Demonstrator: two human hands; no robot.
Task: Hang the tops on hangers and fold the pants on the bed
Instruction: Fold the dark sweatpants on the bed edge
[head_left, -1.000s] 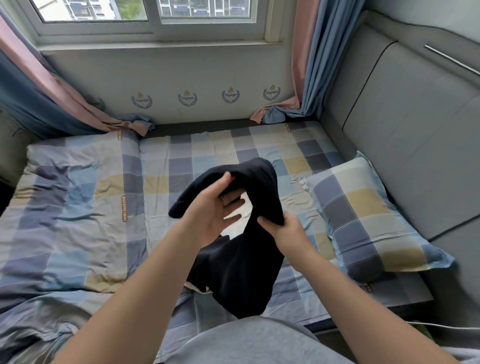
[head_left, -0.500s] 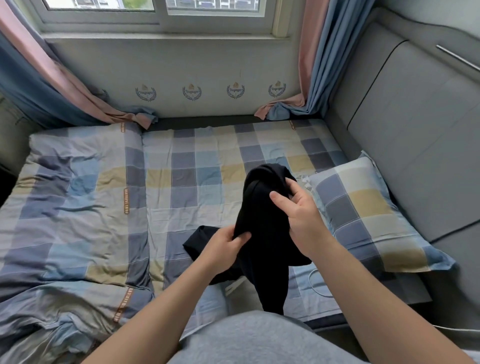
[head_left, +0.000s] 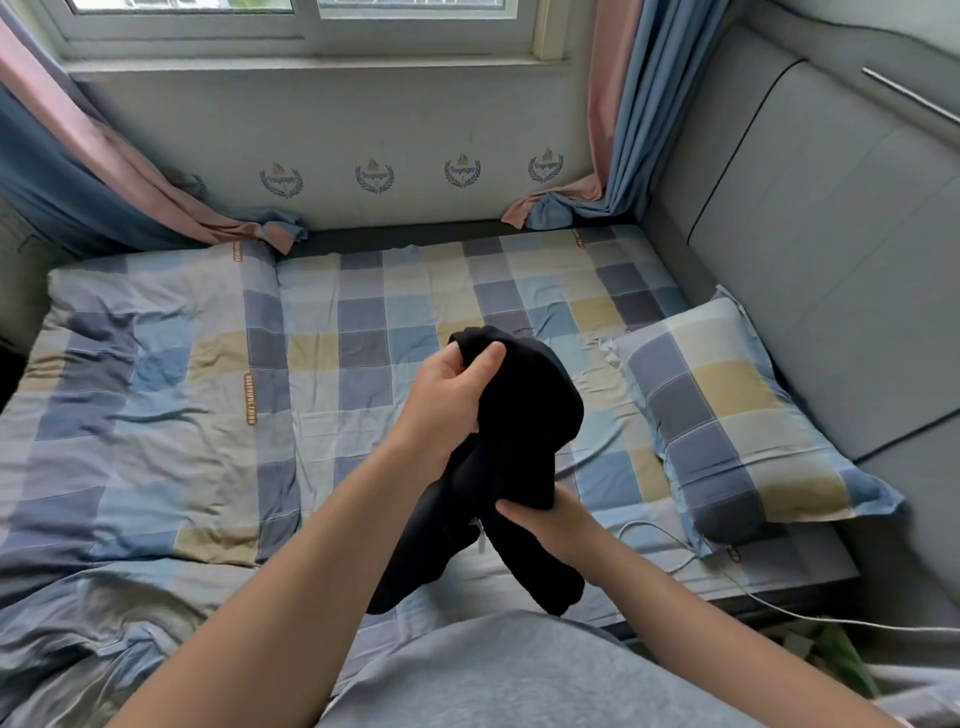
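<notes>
Hands grip a black garment (head_left: 524, 431) between them, held up off the bed (head_left: 363, 332). The left hand (head_left: 444, 395) is the higher one, its fingers curled round a bunched edge at the top of the cloth, thumb pressed over the front. The right hand (head_left: 553, 525) sits lower and nearer the body, fingers and thumb closed on a fold of the same cloth from the right side. The black garment hangs crumpled between the two grips, and two loose ends drop past the right hand toward the near edge of the bed. Its shape does not show whether it is a top or a pair of pants.

Under it the bed wears a checked sheet of blue, grey and yellow squares. A pillow (head_left: 727, 415) in the same check rests to the right, against a grey padded headboard (head_left: 831, 234). A rumpled quilt (head_left: 145, 389) of that pattern covers the left part of the bed. A thin white cable (head_left: 779, 608) runs from beside the pillow off the near right edge. Pink and blue curtains (head_left: 615, 130) hang at both far corners, below a window (head_left: 311, 21). The person's grey shirt (head_left: 509, 670) fills the bottom of the view.
</notes>
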